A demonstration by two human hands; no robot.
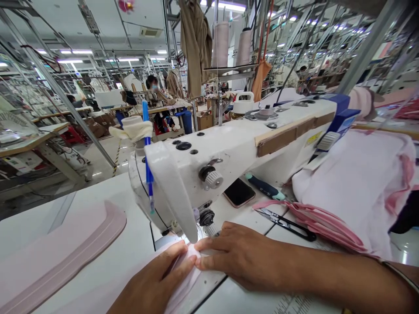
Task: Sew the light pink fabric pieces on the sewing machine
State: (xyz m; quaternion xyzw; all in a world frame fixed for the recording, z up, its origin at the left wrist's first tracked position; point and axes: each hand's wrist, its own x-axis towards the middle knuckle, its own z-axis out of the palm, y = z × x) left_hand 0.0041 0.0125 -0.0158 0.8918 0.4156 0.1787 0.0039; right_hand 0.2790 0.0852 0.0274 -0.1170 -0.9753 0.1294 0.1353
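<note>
A piece of pale pink fabric (183, 279) is pressed flat on the white table (108, 261), directly in front of the head of the white sewing machine (209, 161). The left hand (157, 283) is laid on the fabric with fingers stretched forward, not closed around anything. The right hand (242, 253) is placed flat beside it, and the fingertips of both hands are almost touching near the needle area. Black thread snips (288, 223) and a phone (239, 192) are seen on the table behind the right hand. A stack of pink pieces (324, 226) is lying near the right forearm.
</note>
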